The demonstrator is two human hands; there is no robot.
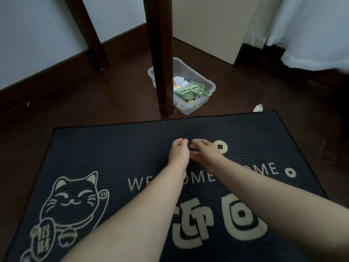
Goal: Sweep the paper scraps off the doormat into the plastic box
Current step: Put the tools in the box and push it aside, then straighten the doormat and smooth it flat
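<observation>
Mid-frame over mat — L hand curled, contents unclear; R hand loosely cupped, empty. Box w/ scraps above.

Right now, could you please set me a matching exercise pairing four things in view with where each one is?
Things: 1 green dustpan; 2 stray paper scrap; 3 plastic box; 4 doormat.
Places: A on the floor past the mat's far right corner; B beneath the left hand and right hand; C inside the box; D partly behind the table leg.
Pairs: 1-C, 2-A, 3-D, 4-B.
</observation>
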